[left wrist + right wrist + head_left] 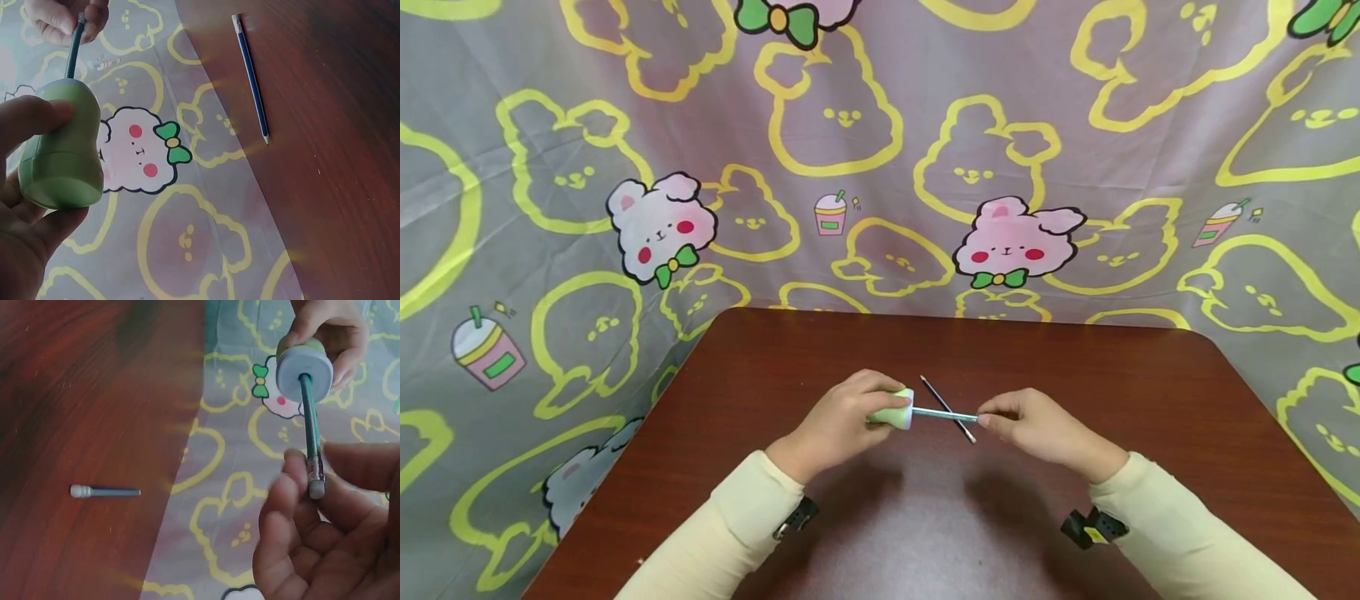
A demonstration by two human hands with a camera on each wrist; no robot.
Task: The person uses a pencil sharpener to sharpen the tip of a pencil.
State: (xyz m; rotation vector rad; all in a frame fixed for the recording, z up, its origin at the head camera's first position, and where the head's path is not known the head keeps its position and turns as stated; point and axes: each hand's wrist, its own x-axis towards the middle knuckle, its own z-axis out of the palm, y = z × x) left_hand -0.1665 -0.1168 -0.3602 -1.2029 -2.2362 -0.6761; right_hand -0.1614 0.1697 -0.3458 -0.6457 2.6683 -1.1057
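Note:
My left hand [838, 421] grips a light green pencil sharpener [891, 412] with a pale face, held above the table. A teal pencil [942, 413] runs level from that face; its front end is hidden inside. At the other end, my right hand [1033, 425] pinches the pencil near its eraser, which shows in the right wrist view with a silvery metal band [315, 465]. The left wrist view shows the sharpener's rounded green body [65, 144] between thumb and fingers. Behind and below the held pencil, a dark blue pencil [935, 392] lies on the table, its white eraser end nearer me.
The dark red-brown wooden table [1150, 392] has rounded far corners. A grey curtain [880, 192] with yellow outlines and cartoon bunnies hangs behind it and along the sides. Black straps [797, 517] sit on both wrists, below cream sleeves [1195, 517].

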